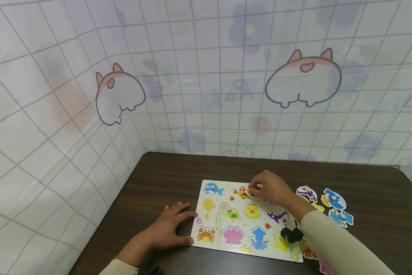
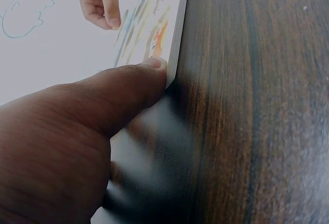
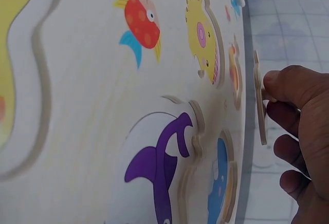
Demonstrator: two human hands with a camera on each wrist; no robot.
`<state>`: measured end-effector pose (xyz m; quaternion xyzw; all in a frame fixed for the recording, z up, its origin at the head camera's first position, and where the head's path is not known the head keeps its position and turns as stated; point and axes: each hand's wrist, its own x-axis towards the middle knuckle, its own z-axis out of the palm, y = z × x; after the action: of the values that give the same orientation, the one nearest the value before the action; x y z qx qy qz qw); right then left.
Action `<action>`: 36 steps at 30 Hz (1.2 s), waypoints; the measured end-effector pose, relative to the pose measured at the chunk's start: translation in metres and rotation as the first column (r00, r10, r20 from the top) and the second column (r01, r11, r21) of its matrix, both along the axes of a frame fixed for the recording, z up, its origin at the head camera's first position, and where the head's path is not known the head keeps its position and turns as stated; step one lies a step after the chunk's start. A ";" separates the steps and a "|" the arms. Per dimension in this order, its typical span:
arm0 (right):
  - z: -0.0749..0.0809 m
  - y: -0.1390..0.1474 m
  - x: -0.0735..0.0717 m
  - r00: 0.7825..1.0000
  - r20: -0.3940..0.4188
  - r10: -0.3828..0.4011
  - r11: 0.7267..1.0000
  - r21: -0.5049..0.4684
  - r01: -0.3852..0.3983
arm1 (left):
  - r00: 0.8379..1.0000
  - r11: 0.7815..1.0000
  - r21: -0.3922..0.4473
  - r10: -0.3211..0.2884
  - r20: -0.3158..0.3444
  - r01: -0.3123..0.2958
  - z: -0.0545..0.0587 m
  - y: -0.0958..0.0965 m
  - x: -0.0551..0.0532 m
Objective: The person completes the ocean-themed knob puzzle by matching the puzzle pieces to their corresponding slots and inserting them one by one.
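Note:
A white wooden peg puzzle board (image 1: 219, 250) with sea-animal pictures lies on the table. My left hand (image 1: 168, 227) rests at its left side, fingers spread, with the thumb (image 2: 146, 72) touching the lower left corner. My right hand (image 1: 269, 189) is over the board's top edge, pinching a wooden puzzle piece (image 3: 260, 100) by its knob. In the right wrist view that piece is edge-on and apart from the board; its picture is mostly hidden. Near it is an orange-and-yellow lobster picture (image 1: 239, 193). A blue dolphin piece (image 1: 213, 188) with a knob sits at the top left.
Right of the board lie several loose pieces, among them a purple dolphin (image 1: 307, 193), a blue whale (image 1: 334, 199) and a blue squid (image 1: 341, 217). An orange piece (image 1: 308, 251) and a pink piece (image 1: 324, 268) are partly under the right sleeve. A patterned curtain (image 1: 206, 95) hangs behind the table.

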<state>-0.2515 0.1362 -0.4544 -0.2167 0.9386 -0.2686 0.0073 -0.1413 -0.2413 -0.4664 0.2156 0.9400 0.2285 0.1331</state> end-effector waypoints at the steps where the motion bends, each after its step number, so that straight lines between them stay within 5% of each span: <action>1: -0.001 -0.001 0.000 1.000 0.001 -0.001 1.000 -0.001 0.001 | 1.000 1.000 -0.001 0.000 0.000 0.000 0.000 0.000 0.000; 36: -0.015 -0.030 -0.010 0.999 0.022 -0.024 0.998 0.055 0.023 | 1.000 1.000 0.014 -0.002 -0.007 0.002 0.002 0.002 0.001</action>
<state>-0.2617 0.1062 -0.4694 -0.2023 0.9479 -0.2453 0.0205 -0.1401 -0.2396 -0.4646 0.2181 0.9387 0.2341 0.1286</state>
